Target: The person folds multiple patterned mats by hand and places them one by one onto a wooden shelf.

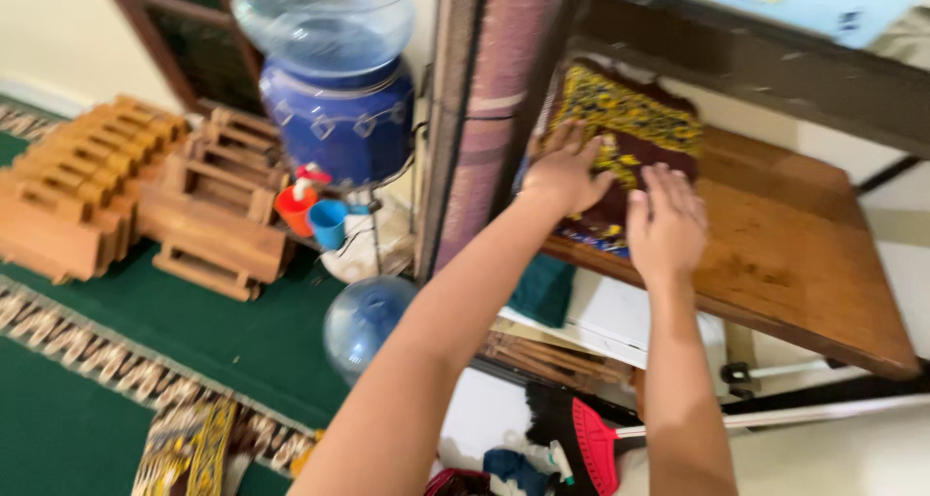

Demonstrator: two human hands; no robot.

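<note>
A folded dark red cloth with a yellow and blue pattern (635,118) lies at the back left of a wooden shelf (804,263). My left hand (562,171) rests flat on its left part, fingers spread. Beside it, my right hand (666,223) lies palm down on the cloth's front right edge, fingers together and pointing away from me. Neither hand grips anything. The view is blurred by motion.
A rolled striped mat (494,108) stands upright left of the shelf. Further left, a blue water dispenser (339,118) carries a clear bottle, with wooden folding stands (145,196) on the green carpet (223,331). An empty water bottle (363,322), a red broom head (593,448) and rags lie below.
</note>
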